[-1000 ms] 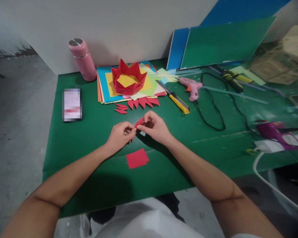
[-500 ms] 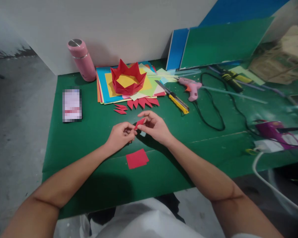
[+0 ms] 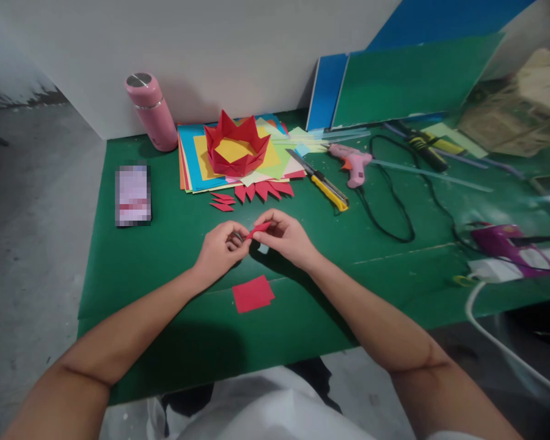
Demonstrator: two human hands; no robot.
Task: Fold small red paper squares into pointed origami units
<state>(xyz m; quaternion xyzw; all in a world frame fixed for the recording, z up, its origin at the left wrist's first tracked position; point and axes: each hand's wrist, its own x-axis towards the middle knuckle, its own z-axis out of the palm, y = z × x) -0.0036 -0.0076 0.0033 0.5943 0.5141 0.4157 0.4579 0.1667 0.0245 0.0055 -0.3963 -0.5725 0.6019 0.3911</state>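
Both hands meet above the green mat (image 3: 156, 256) and pinch a small folded red paper piece (image 3: 258, 229). My left hand (image 3: 220, 249) grips its left end with curled fingers. My right hand (image 3: 285, 236) holds its right end between thumb and fingertips. A flat red paper square (image 3: 253, 293) lies on the mat just below the hands. Farther back, several folded red pointed pieces (image 3: 256, 190) lie in a row in front of a red paper crown (image 3: 237, 150), which sits on a stack of coloured sheets (image 3: 197, 162).
A pink bottle (image 3: 152, 111) stands at the back left, and a phone (image 3: 132, 194) lies to the left. A yellow utility knife (image 3: 323, 182), a pink glue gun (image 3: 354, 164) with black cord, and a purple tool (image 3: 508, 241) lie to the right. Blue and green boards (image 3: 394, 79) lean on the wall.
The red piece has flattened into a narrower strip between the fingers, and my right fingers have shifted their hold on it. Both hands stay in the same place.
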